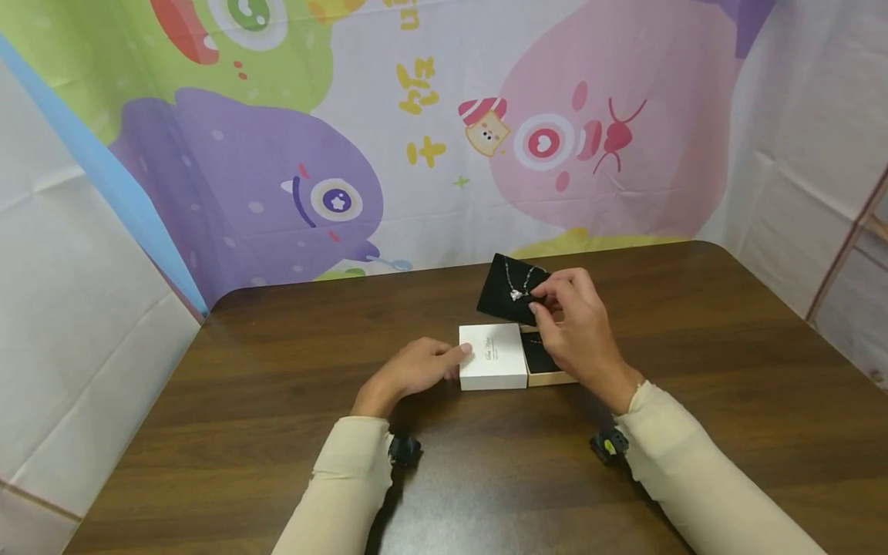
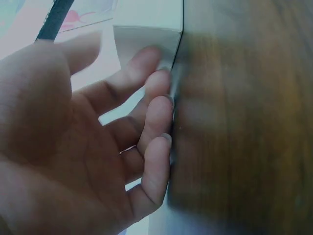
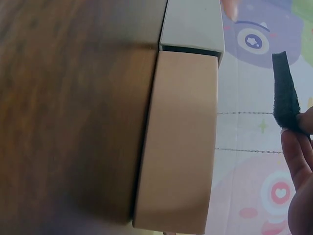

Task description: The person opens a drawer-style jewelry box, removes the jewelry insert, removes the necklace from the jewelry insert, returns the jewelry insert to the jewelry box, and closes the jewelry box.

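Note:
In the head view, my right hand (image 1: 576,327) pinches a corner of a black jewelry pad (image 1: 501,297). A silver necklace (image 1: 516,294) with a small sparkling pendant lies across the pad's face. The right wrist view shows the pad (image 3: 284,90) edge-on, raised above the tan drawer (image 3: 178,142), with two thin strands of chain between them. A white box sleeve (image 1: 492,358) covers the drawer's left part; a black lining (image 1: 539,356) shows in the pulled-out part. My left hand (image 1: 418,365) is at the sleeve's left end, thumb over its top edge, relaxed fingers low beside it.
The box stands on a dark brown wooden table (image 1: 243,432). Behind the table hangs a cloth (image 1: 430,216) printed with cartoon monsters. Pale cloth panels (image 1: 69,308) close off the sides. A small black device (image 1: 609,445) sits at each wrist.

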The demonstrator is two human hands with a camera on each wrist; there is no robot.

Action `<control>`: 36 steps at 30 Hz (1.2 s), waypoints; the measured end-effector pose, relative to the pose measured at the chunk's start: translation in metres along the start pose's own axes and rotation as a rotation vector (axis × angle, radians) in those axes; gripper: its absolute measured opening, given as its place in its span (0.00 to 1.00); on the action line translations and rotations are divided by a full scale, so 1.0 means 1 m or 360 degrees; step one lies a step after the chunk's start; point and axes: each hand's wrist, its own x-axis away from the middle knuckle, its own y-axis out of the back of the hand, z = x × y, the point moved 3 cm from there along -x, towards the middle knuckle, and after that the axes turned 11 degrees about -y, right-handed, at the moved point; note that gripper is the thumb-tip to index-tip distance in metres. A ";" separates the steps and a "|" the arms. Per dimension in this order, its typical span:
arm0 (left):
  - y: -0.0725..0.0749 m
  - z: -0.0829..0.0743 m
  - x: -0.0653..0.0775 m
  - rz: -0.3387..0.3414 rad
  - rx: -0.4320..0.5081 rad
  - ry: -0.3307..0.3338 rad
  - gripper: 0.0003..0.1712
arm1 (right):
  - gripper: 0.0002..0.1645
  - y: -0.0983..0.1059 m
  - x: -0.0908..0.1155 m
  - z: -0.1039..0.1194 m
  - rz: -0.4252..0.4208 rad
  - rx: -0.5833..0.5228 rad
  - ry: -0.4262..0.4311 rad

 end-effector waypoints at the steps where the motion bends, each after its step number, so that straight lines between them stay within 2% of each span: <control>1: 0.001 0.000 -0.001 -0.0042 0.0037 0.0018 0.31 | 0.13 0.000 0.000 0.001 0.0008 0.0006 0.0008; 5: 0.007 -0.002 -0.002 -0.0250 0.0106 0.0075 0.34 | 0.14 -0.002 0.000 0.005 0.0026 0.0008 0.0052; 8: 0.010 -0.003 -0.003 -0.0366 0.0116 0.0099 0.34 | 0.17 -0.002 0.000 0.007 0.0012 -0.0002 0.0064; 16: 0.010 -0.006 -0.003 -0.0446 0.0159 0.0072 0.33 | 0.36 -0.002 0.000 0.009 -0.0056 -0.0117 -0.0017; 20: 0.010 -0.008 -0.004 -0.0501 0.0157 0.0057 0.32 | 0.40 -0.002 -0.001 0.007 -0.0079 -0.0127 -0.0047; 36: 0.011 -0.013 -0.005 -0.0722 0.0184 -0.0030 0.25 | 0.26 -0.002 0.002 0.005 -0.0060 -0.0041 -0.0079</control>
